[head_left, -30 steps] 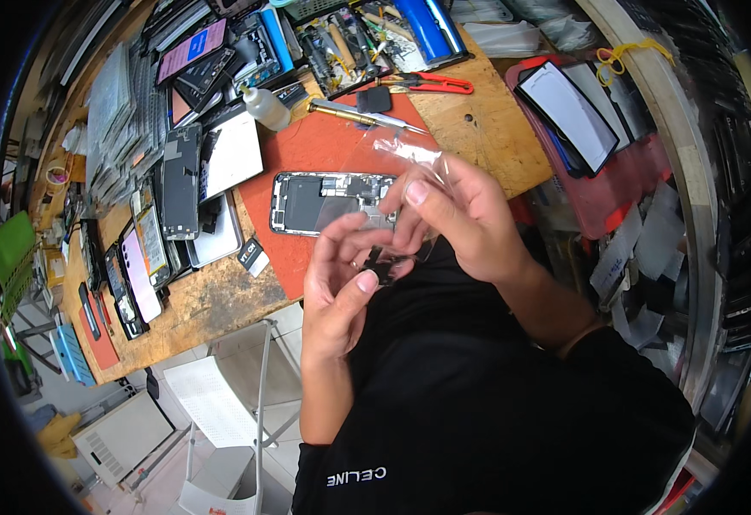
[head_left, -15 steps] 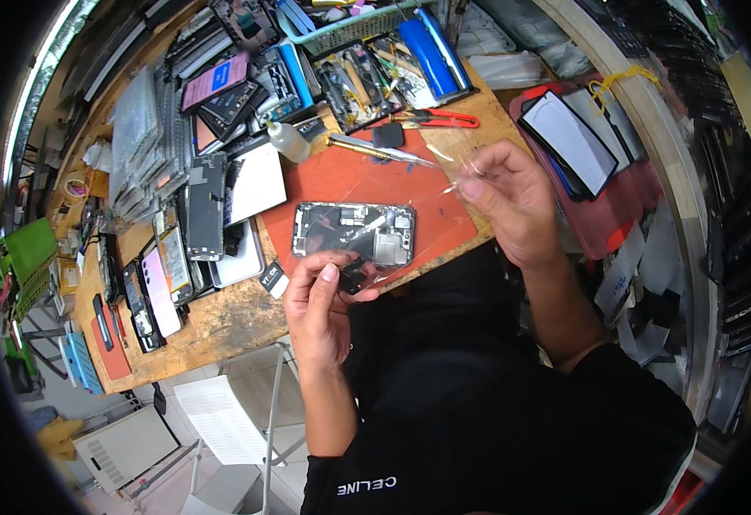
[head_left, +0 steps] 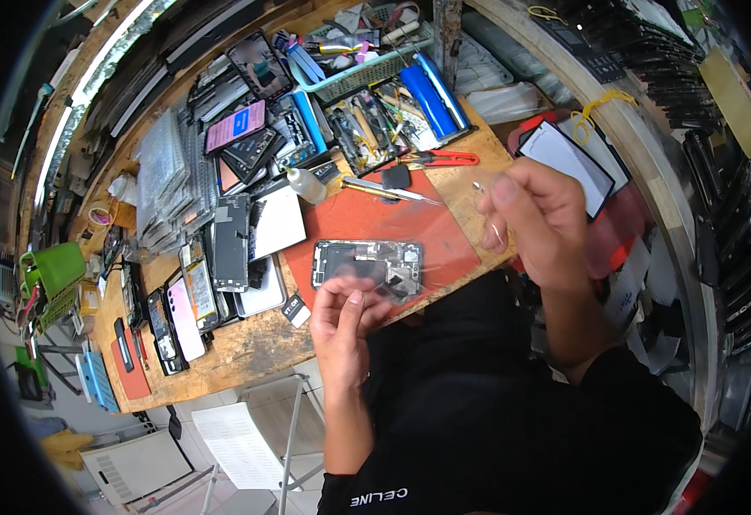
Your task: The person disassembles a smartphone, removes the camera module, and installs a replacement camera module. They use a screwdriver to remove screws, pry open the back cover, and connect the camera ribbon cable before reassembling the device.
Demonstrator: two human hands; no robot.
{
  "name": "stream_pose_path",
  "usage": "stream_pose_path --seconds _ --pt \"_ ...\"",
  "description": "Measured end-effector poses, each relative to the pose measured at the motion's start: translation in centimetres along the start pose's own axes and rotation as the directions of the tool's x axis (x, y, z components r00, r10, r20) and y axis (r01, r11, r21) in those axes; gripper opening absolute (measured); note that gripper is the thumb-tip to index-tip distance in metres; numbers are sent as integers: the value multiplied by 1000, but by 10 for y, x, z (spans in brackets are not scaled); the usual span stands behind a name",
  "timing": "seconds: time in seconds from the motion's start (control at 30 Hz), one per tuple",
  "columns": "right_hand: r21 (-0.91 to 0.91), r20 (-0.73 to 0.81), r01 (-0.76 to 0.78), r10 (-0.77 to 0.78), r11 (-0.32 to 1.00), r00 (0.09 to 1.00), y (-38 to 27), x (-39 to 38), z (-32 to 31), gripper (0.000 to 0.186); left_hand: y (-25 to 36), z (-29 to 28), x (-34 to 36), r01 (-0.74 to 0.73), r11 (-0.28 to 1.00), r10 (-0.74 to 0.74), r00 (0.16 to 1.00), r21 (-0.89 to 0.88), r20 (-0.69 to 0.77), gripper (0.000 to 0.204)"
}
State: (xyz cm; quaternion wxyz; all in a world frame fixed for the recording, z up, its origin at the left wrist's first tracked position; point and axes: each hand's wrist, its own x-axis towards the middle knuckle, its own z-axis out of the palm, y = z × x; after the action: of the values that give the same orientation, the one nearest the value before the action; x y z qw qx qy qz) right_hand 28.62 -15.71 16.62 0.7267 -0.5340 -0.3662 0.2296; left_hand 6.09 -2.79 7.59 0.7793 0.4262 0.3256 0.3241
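My left hand (head_left: 341, 330) is closed on the lower left end of a clear plastic film (head_left: 444, 227), thumb against fingers. To the right, my right hand (head_left: 542, 223) is raised above the table edge, fingers curled in a pinch at the film's other end; motion smears it a little. Beneath the film lies an opened phone (head_left: 341, 256) with its inner parts bared, on an orange-red mat (head_left: 341, 219). Part of the phone shows through the film, and my left fingertips cover its near edge.
Beyond the mat lie tweezers (head_left: 405, 194), a small black block (head_left: 396, 177), red-handled cutters (head_left: 448, 159) and a squeeze bottle (head_left: 307, 184). Phone parts (head_left: 231, 240) and bubble-wrap sleeves (head_left: 165, 184) crowd the left. A tool tray (head_left: 367, 129) and green basket (head_left: 367, 81) stand behind.
The whole view has shifted, so the table sits lower in the picture. My right hand has turned, its fingers curling in more, and the film hangs differently between my hands.
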Motion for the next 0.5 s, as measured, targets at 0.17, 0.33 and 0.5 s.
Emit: stream_pose_path --seconds 0.17,0.33,0.5 --pt "-283 91 214 -196 935 976 -36 -5 17 30 15 35 -16 -431 869 420 902 241 98 18" --pt "-529 211 398 -339 749 917 -32 -8 27 32 29 82 -29 -329 943 252 804 50 538 50" --pt "-443 183 342 -290 828 939 -25 -14 28 26 32 106 -9 -327 937 333 718 -127 611 69"
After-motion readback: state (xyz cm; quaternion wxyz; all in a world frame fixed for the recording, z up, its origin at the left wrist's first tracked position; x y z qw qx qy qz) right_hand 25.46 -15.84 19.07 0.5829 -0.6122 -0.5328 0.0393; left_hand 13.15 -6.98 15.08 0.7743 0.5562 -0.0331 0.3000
